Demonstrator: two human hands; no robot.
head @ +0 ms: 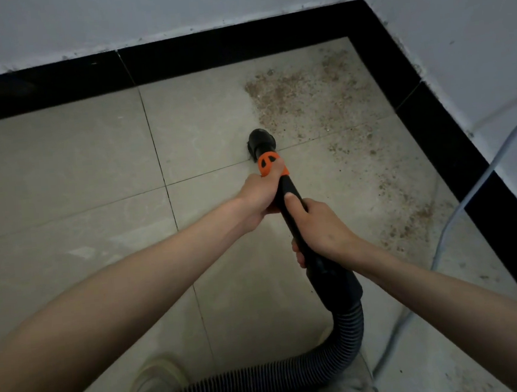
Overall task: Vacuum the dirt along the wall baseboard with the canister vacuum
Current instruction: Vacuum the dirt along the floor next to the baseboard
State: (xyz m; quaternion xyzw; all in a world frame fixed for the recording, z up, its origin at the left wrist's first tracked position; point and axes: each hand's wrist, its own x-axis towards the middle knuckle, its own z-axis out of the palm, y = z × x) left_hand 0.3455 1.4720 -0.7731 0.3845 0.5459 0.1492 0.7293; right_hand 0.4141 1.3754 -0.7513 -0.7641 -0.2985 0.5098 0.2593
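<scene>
Dirt (311, 103) spread on the floor (61, 169), far and right of the nozzle (261, 141), thickest in the corner where the far baseboard (207, 51) meets the right baseboard (431, 112), then trailing nearer along that right one. Nozzle mouth low at the floor, whether touching it not clear, just short of the patch's near-left edge, not yet over it.

Wand (297, 220) lying with its long axis from near-right to far-left, nozzle end pointing away and slightly left, hose (350, 328) end nearest the body and curling off toward the near left. Orange collar (268, 163) just behind the nozzle.

Left hand (260, 195) farther up the wand, fingers wrapped round the tube right at the collar, so nearer the dirt. Right hand (319, 228) lower down, fingers curled round the tube just ahead of the hose cuff.

Probable next move: swing the nozzle far and right, into the patch, then draw it nearer along the right baseboard. Left hand best placed to steer, right hand to push. Clear curved edge (480, 176) at the right, standing over the nearer trail, likely to get in the way; what it belongs to, hard to tell.
</scene>
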